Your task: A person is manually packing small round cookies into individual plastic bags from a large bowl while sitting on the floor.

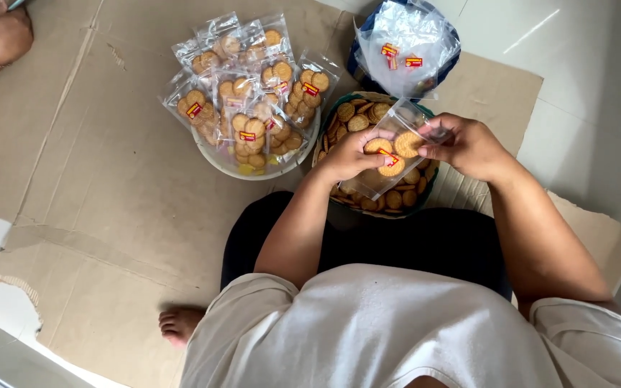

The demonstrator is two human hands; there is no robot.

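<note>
Clear bag held between both hands over the biscuit basket: left hand pinches its lower side, right hand grips its mouth.

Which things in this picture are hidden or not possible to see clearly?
Head view:
- Basket of loose biscuits: mostly covered by both hands and the clear bag.
- Right hand grip on the bag: fingertips hidden.
- Another person's hand: cut by the top edge.
- Stickers on filled packets: too small.
</note>
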